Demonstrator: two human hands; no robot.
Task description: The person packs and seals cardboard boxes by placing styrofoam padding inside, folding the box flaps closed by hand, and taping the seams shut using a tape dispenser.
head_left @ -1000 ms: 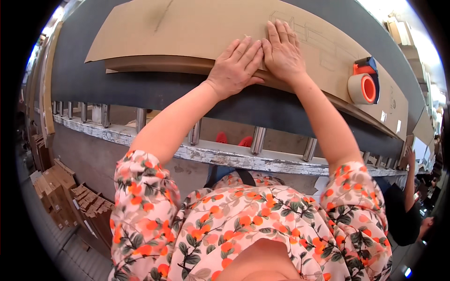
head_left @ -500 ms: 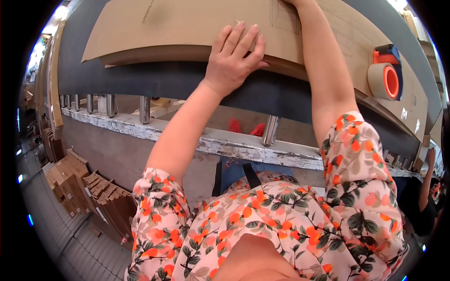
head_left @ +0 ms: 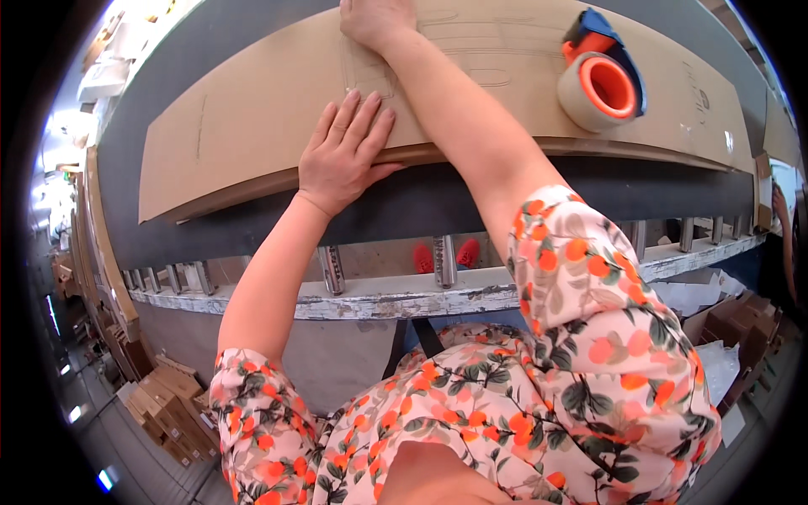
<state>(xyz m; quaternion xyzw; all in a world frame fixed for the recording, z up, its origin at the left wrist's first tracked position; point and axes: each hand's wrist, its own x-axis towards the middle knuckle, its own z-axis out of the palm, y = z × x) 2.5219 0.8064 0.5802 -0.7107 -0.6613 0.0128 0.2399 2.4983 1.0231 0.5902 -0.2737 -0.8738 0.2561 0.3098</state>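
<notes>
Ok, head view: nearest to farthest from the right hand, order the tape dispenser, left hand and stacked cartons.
1. Left hand, below and left of the right hand.
2. Tape dispenser, off to the right.
3. Stacked cartons, lower left.

I'm in a packing workshop or a warehouse; I can't tell which. The dark belt (head_left: 454, 198) has steel rollers (head_left: 334, 269) showing along its near edge. On the belt lies a long carton (head_left: 252, 126), with a tape gun (head_left: 582, 93) on top. Boxes (head_left: 164, 412) are stacked near-left of the belt; beyond its right end shows another worker's arm (head_left: 784, 231).
</notes>
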